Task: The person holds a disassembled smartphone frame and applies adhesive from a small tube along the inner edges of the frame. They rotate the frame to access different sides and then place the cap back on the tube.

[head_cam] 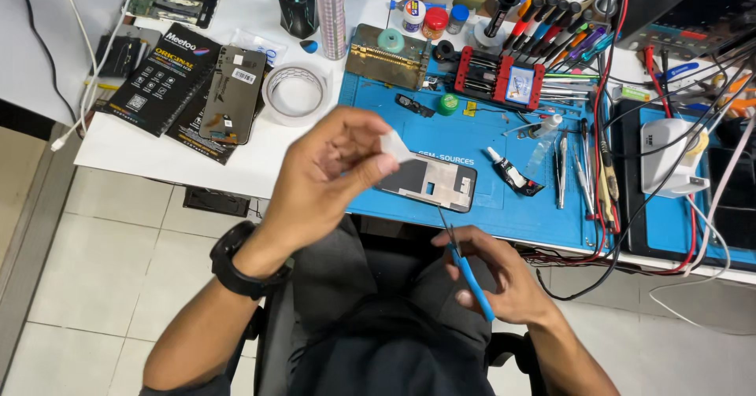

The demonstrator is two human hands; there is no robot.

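Two bare hands are in the head view, both raised off the table (pixel 236 168) and held above the person's lap, near the front edge of the blue rubber work mat (pixel 472 140).

Head view, left hand (pixel 327 179): its fingers (pixel 376 164) are pinched shut on a small pale, translucent scrap of film or tape (pixel 396 146). The scrap sticks out to the right of the fingertips, towards the mat. A black wristwatch (pixel 236 262) sits on that wrist.

Head view, right hand (pixel 500 274): its fingers are closed loosely about slim blue-handled tweezers (pixel 465 262). The tool's long axis runs diagonally, handle end low and to the right, fine tips up and to the left, pointing towards the mat's front edge.

Landmark relation: an opened dark smartphone frame with a silver metal inner plate (pixel 431 182) lies flat on the mat at its front edge, long axis roughly left to right. The scrap hangs just above and beside the frame's left end; the tweezer tips end just below its front edge. The left hand is the nearer of the two to the frame.

Also on the mat, right of the frame: a small black glue tube (pixel 512 175). Left of the mat, on the white table: a roll of clear tape (pixel 295 93).
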